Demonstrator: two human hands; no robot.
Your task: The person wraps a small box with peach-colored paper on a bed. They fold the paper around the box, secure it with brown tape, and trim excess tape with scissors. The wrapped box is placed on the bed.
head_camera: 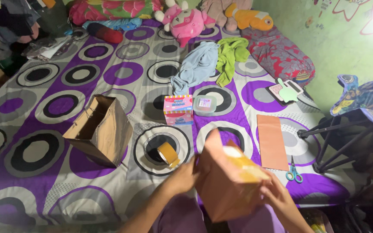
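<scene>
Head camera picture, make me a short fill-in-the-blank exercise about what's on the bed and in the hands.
1. Both hands, left hand and right hand, hold a brown paper ____.
2. The roll of tape lies to the ____ of the open paper bag.
3. The scissors have ____ handles.
4. The pink box stands beside a clear ____.

Missing words: bag; right; blue; container

Am holding matt brown paper bag [227, 183]; glossy tape roll [168, 153] lying on smooth printed cloth bedsheet [35, 181]; kraft paper bag [102, 129] looking rough, creased.
</scene>
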